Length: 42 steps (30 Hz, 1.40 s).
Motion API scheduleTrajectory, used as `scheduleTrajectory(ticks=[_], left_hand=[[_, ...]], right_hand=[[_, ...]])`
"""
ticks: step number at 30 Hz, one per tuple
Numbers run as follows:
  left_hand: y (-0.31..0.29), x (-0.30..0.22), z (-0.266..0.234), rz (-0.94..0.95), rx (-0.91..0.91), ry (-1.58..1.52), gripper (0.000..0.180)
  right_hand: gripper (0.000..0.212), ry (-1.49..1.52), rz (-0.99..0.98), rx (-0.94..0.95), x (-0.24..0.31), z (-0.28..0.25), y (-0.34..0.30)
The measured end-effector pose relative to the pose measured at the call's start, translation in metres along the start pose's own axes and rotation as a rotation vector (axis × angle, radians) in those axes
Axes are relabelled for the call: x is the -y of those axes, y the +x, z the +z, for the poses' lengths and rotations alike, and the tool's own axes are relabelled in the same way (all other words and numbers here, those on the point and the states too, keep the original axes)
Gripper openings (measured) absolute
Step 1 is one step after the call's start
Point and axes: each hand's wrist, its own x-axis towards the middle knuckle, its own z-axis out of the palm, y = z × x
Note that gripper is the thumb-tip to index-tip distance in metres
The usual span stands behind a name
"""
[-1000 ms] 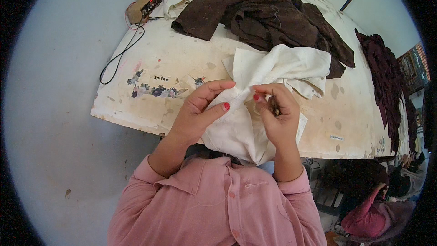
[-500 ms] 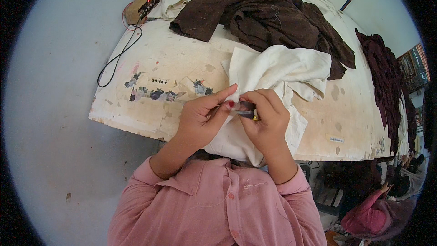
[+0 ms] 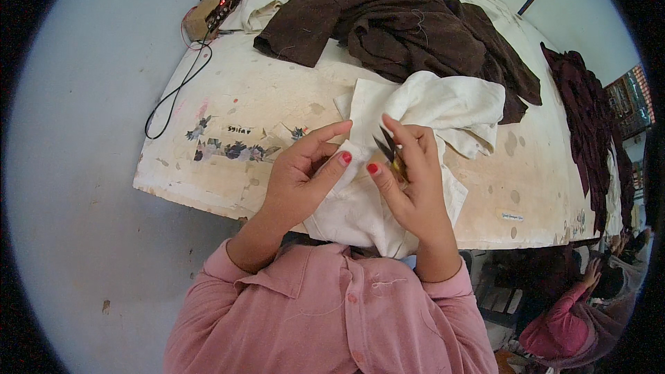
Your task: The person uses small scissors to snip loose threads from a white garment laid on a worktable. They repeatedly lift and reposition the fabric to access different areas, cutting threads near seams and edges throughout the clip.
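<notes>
In the head view, a brown box-like unit [image 3: 211, 14] with a small red light is set at the far left of the pale, stained table [image 3: 478, 197]; its inside cannot be seen, and a black cable [image 3: 176, 90] is looped down from it. A rumpled dark brown garment [image 3: 415, 34], flecked with loose threads, is spread over the far part of the table. In front of it a white cloth [image 3: 450, 107] is bunched on the table, soft and creased, its near part draped over the edge against the pink shirt [image 3: 312, 305]. A fold of the cloth is pinched by the left hand [image 3: 296, 179] under its thumb, with the index finger raised clear. In the right hand [image 3: 419, 190], small thread snips [image 3: 386, 144] are held by the curled fingers, thumb and index finger spread apart; the dark, pointed blades are parted above the cloth. Maroon fabric [image 3: 582, 118] is hung over the table's right side.
</notes>
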Motion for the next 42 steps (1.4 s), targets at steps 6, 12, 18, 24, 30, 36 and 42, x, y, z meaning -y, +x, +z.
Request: scheduleTrajectory(ticks=[6, 12, 18, 24, 30, 36, 42], left_hand=[[0.005, -0.006, -0.001, -0.082, -0.031, -0.167, 0.041], [0.004, 0.000, 0.000, -0.079, -0.005, -0.191, 0.037], [0.006, -0.001, -0.001, -0.104, 0.045, -0.300, 0.033], [0.006, 0.001, 0.000, -0.147, 0.055, -0.422, 0.032], [0.006, 0.002, 0.001, -0.141, 0.059, -0.427, 0.032], [0.004, -0.008, 0.009, -0.098, 0.002, -0.320, 0.047], [-0.003, -0.007, -0.016, -0.065, 0.210, 0.061, 0.063]], right_hand=[[0.037, -0.137, -0.119, 0.119, -0.007, -0.009, -0.006], [0.034, -0.194, -0.149, 0.102, -0.003, -0.007, -0.008], [0.033, -0.285, -0.245, 0.073, -0.002, -0.007, -0.006], [0.031, -0.268, -0.311, 0.068, -0.003, -0.007, -0.004], [0.028, -0.205, -0.242, 0.072, -0.003, -0.008, -0.007], [0.034, -0.189, -0.101, -0.133, -0.012, -0.011, -0.007], [0.042, -0.281, 0.069, -0.242, -0.033, -0.033, 0.016]])
